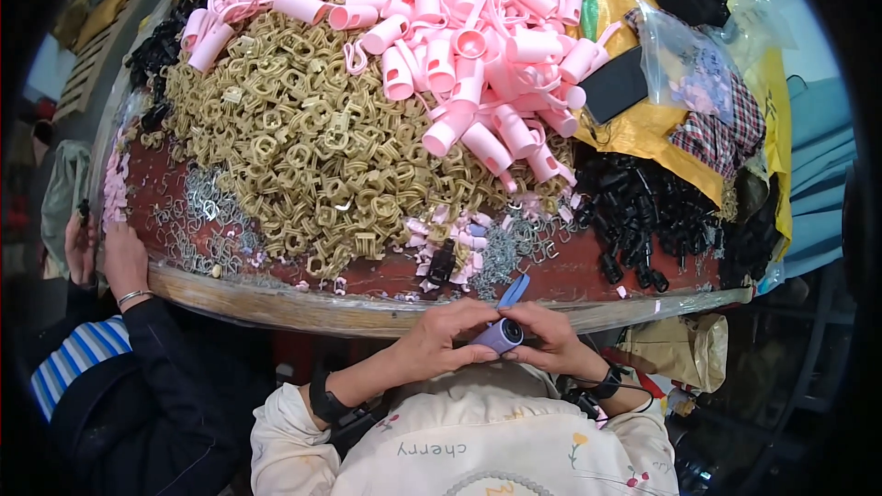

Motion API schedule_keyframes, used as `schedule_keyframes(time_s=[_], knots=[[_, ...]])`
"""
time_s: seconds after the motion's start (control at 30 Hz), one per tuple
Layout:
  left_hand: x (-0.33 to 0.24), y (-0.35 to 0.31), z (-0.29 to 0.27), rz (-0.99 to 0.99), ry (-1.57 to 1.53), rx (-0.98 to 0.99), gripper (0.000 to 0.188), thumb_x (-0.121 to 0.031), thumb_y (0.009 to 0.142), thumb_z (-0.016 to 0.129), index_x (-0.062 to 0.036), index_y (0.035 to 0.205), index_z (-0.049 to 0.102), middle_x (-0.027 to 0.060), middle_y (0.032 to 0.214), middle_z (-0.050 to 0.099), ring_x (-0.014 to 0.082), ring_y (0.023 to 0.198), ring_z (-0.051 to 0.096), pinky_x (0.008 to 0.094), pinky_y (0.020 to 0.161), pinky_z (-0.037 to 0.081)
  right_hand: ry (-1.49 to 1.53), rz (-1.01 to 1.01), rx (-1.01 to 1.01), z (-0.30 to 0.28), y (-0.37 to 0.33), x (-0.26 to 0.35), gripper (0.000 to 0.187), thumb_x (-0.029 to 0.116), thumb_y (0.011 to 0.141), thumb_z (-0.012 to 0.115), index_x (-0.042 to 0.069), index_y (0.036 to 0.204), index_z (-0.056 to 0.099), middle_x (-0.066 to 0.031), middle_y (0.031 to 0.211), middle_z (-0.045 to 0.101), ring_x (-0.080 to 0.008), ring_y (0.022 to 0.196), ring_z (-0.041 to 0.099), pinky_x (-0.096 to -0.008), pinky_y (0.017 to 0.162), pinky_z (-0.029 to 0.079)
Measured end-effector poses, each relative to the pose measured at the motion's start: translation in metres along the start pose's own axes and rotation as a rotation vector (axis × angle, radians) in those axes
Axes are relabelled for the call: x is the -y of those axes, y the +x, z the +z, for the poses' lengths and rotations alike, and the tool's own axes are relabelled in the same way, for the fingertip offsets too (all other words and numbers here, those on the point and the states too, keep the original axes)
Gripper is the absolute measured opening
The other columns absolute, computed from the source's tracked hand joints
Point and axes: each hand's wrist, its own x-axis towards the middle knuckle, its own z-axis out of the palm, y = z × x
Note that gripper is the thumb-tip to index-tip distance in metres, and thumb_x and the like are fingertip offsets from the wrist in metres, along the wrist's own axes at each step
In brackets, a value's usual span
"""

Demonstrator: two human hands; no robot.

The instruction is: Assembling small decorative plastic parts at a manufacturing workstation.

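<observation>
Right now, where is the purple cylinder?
Below and slightly right of the head view's centre, the purple cylinder is held between the left hand and right hand.

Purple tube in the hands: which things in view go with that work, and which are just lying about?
Seem part of the job:
- purple tube, in left hand and right hand
- pink tubes
- tan parts
- black parts
- metal pieces

Seem just lying about:
- dark flat slab
- checked cloth
- brown bag

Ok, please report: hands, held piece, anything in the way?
Left hand, right hand: both gripping purple cylinder. Strap sticking out. Nothing visibly blocking; black part beyond.
</observation>
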Motion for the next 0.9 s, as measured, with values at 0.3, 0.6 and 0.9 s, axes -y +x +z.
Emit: schedule_keyframes(time_s=[0.3,0.6,0.9], knots=[[0.006,-0.005,-0.015,0.169,-0.026,0.059,0.041,-0.017,0.071,0.067,-0.0011,0.106,0.054,0.0108,0.105,0.05,0.0216,0.096,0.049,0.0299,0.082,0.039,0.499,0.089,0.194,-0.009,0.013,-0.003,0.053,0.006,0.074,0.062,-0.003,0.121,0.037,-0.0152,0.107,0.054,-0.02,0.088,0.058,-0.029,0.076,0.046],[0.005,0.002,-0.019,0.099,-0.119,0.138,0.044,-0.009,0.069,0.067,-0.004,0.111,0.053,0.0092,0.105,0.048,0.0203,0.098,0.047,0.0292,0.084,0.037,0.592,0.082,0.267,-0.016,0.017,-0.014,0.059,0.009,0.074,0.062,-0.002,0.124,0.032,-0.016,0.11,0.053,-0.0204,0.087,0.059,-0.0302,0.078,0.045],[0.011,0.004,-0.02,0.031,-0.319,0.149,0.045,-0.009,0.072,0.065,-0.0039,0.113,0.049,0.0103,0.112,0.041,0.0206,0.102,0.044,0.0288,0.086,0.036,0.628,0.02,0.318,-0.024,0.031,-0.021,0.061,0.012,0.073,0.063,-0.002,0.124,0.033,-0.0161,0.109,0.054,-0.0222,0.086,0.06,-0.0313,0.078,0.044]])
